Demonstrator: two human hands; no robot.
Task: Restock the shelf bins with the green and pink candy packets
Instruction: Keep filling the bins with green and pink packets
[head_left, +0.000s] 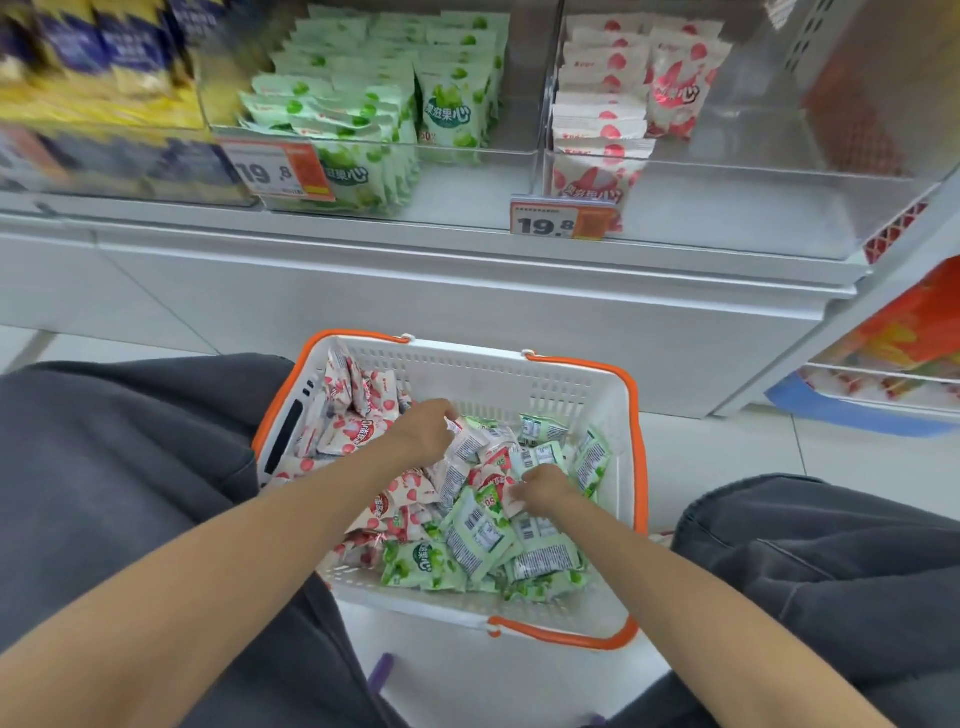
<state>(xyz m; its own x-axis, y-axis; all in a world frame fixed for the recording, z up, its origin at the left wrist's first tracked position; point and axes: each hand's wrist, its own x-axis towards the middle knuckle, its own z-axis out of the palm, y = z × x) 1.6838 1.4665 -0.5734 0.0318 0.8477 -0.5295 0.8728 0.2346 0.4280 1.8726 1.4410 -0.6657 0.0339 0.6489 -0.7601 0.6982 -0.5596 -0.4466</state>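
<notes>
I've got both hands in basket (566, 387). L hand (423, 431) pinches packet (467, 441) mid-basket; R hand (545, 488) curls round 2nd packet (511, 496). Loose pink packets (358, 431) at basket's left, green packets (421, 564) right. Shelf bins (467, 176) beyond basket, part-filled.

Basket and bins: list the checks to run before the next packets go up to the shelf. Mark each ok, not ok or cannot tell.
1. Stock in the basket: ok, pink packets and green packets both lie in it.
2. Room in the green bin: ok, its right front part is bare.
3. Room in the pink bin: ok, its right side is bare.
4. Left hand grip: cannot tell, fingers curled among packets.
5. Right hand grip: cannot tell, likewise.
6. Colours sorted in the basket: not ok, mixed in the middle.
</notes>
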